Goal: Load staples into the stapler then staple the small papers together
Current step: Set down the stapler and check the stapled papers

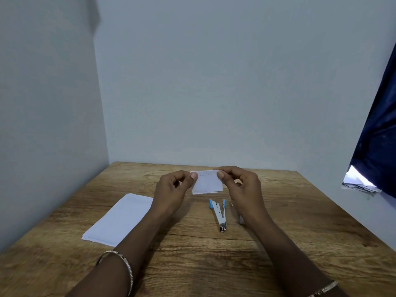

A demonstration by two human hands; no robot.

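Both hands hold up a small stack of white papers (207, 182) above the wooden table (192, 249). My left hand (171, 189) pinches its upper left corner and my right hand (242, 187) pinches its upper right corner. A row of several staples runs along the papers' top edge. On the table just below the papers lies the stapler (219, 212), silver with blue ends, sprung open in a V shape. Something small and pale (241, 220) shows beside my right wrist, mostly hidden.
A stack of larger white sheets (117, 219) lies on the table at the left. Walls close in the table at the back and left. A dark blue curtain (377, 129) hangs at the right over a bright gap.
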